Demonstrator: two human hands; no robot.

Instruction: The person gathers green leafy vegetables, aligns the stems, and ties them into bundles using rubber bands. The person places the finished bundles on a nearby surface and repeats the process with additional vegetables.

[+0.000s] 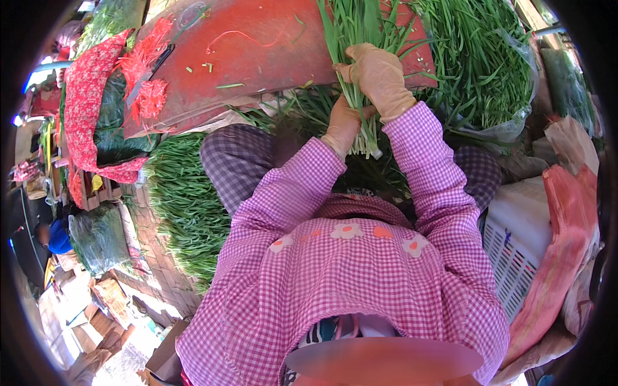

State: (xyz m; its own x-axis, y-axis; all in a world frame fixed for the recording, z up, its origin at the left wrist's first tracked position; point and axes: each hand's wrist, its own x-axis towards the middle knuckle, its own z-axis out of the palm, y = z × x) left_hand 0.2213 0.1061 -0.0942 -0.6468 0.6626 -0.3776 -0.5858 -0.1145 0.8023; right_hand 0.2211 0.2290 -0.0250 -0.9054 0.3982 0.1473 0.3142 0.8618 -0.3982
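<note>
A bunch of long green garlic chives (359, 21) stands out past the edge of a worn red board, its pale cut ends (363, 147) towards my lap. My left hand (344, 123), in a tan glove, grips the stems low down near those ends. Higher up, my right hand (379, 77), gloved alike, is closed round the stems with its thumb and forefinger at the left side. The leaves fan out over the red board (270, 58). Looser greens lie below the board's edge, partly hidden by my hands and sleeves.
A knife (149, 75) lies on red plastic ties (152, 99) at the board's left. A large heap of chives (483, 62) in clear plastic is at right, with more chives (188, 202) stacked by my left knee. A white plastic crate (512, 260) stands right of me.
</note>
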